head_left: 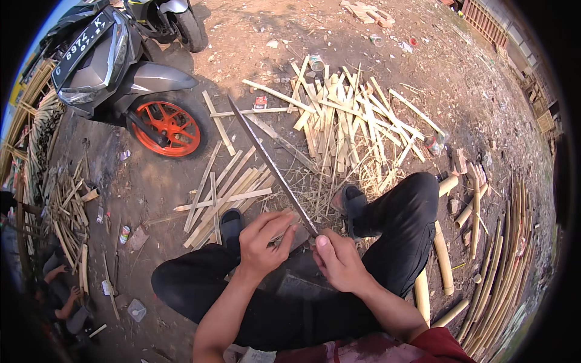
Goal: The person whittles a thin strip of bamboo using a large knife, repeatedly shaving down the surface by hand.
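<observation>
You are sitting on the ground with a long, thin bamboo strip (pixel 272 166) running from between your hands up and away toward the loose heap of split bamboo slats (pixel 345 121), and everything else here sits around that strip. Your left hand (pixel 263 242) is curled at its near end, fingers bent over something small and dark that you cannot make out clearly, perhaps a tool or block. Your right hand (pixel 339 260) is closed narrowly just beside it, thumb pressed up against the strip's near end, pinching it. The strip looks light and springy: stiff along its length, likely to whip and bow if held only at one end, with edges that could be sharp and splintery. Grip it close to the working point, as you do now, flat faces between thumb and fingers, not on the edges. Left of the strip lies a smaller fan of slats (pixel 227 193), and beyond that a parked scooter with an orange wheel (pixel 166 127). To its right lie round bamboo poles (pixel 442 254).
</observation>
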Motion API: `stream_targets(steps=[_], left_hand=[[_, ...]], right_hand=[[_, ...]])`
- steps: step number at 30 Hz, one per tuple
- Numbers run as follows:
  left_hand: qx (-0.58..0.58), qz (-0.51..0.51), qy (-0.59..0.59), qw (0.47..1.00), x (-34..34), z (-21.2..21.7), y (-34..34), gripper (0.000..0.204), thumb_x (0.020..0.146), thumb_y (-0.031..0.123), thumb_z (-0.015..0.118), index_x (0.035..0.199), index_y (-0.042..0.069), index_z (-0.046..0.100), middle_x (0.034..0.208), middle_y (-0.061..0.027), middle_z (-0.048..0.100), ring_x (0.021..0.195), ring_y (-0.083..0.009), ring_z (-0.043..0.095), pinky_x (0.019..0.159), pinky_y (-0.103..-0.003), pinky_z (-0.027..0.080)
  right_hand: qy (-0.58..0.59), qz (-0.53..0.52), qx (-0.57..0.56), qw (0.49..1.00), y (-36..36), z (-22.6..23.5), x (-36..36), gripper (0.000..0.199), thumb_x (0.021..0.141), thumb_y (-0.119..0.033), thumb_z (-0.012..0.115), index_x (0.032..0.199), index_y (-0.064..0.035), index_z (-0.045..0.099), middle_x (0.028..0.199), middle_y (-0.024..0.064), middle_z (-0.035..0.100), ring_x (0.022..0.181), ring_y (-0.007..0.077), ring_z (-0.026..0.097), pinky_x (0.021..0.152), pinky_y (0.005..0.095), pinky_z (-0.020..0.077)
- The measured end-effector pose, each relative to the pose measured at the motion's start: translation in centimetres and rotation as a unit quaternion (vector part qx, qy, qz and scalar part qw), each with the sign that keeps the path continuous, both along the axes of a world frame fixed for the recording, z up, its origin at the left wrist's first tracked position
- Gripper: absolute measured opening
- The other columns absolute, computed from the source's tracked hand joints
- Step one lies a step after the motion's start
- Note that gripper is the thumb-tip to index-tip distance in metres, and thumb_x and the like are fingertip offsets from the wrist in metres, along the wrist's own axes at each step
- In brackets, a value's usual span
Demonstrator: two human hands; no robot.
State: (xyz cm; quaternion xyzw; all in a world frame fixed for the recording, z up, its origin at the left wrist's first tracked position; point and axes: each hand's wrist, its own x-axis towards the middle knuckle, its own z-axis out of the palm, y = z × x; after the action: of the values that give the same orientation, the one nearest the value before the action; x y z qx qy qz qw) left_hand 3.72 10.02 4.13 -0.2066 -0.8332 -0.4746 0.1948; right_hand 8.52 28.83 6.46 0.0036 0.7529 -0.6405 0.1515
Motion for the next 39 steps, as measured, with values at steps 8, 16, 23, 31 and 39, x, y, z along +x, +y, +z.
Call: stream_targets(steps=[8, 16, 23, 31, 39], left_hand=[[-0.005, -0.001, 0.005, 1.000, -0.3, 0.1, -0.2, 0.024, 0.076, -0.003, 0.080, 0.099, 0.000, 0.074, 0.092, -0.0158, 0.072, 0.078, -0.0280, 0.071, 0.069, -0.033, 0.056], [-0.023, 0.001, 0.001, 1.000, 0.4, 0.2, -0.7, 0.023, 0.075, -0.004, 0.079, 0.097, 0.000, 0.074, 0.091, -0.0149, 0.072, 0.078, -0.0282, 0.071, 0.069, -0.034, 0.057], [-0.025, 0.000, 0.014, 1.000, 0.6, 0.1, -1.0, 0.022, 0.076, -0.004, 0.078, 0.097, 0.000, 0.073, 0.092, -0.0137, 0.072, 0.077, -0.0286, 0.071, 0.067, -0.035, 0.058], [-0.030, -0.002, 0.002, 1.000, 0.6, 0.2, -0.6, 0.025, 0.072, -0.005, 0.080, 0.095, -0.001, 0.073, 0.090, -0.0147, 0.072, 0.077, -0.0281, 0.071, 0.068, -0.033, 0.056], [-0.022, -0.010, 0.005, 1.000, 0.5, 0.2, -0.6, 0.024, 0.073, -0.005, 0.080, 0.095, -0.001, 0.073, 0.090, -0.0154, 0.072, 0.077, -0.0277, 0.071, 0.068, -0.033, 0.056]], right_hand=[[0.014, -0.001, 0.035, 0.999, -0.4, 0.2, 0.0, 0.046, 0.110, -0.039, 0.039, 0.088, -0.0005, 0.054, 0.060, 0.0068, 0.055, 0.050, 0.0185, 0.056, 0.051, 0.0342, 0.0442], [0.026, 0.007, 0.031, 0.999, -0.3, 0.6, -0.1, 0.051, 0.110, -0.042, 0.037, 0.083, -0.0019, 0.052, 0.059, 0.0044, 0.053, 0.048, 0.0138, 0.054, 0.048, 0.0312, 0.0428], [-0.019, 0.029, 0.022, 0.999, -0.3, 0.8, 0.9, 0.039, 0.108, -0.030, 0.045, 0.096, 0.0048, 0.055, 0.061, 0.0174, 0.057, 0.057, 0.0346, 0.061, 0.058, 0.0434, 0.0463], [0.027, 0.015, 0.036, 0.999, -0.7, 0.1, 1.0, 0.049, 0.110, -0.039, 0.038, 0.084, -0.0004, 0.052, 0.058, 0.0056, 0.053, 0.050, 0.0169, 0.054, 0.051, 0.0338, 0.0437], [-0.012, 0.024, 0.020, 0.999, -0.2, 0.8, 0.7, 0.039, 0.108, -0.031, 0.047, 0.093, 0.0054, 0.053, 0.062, 0.0237, 0.055, 0.060, 0.0452, 0.060, 0.057, 0.0482, 0.0431]])
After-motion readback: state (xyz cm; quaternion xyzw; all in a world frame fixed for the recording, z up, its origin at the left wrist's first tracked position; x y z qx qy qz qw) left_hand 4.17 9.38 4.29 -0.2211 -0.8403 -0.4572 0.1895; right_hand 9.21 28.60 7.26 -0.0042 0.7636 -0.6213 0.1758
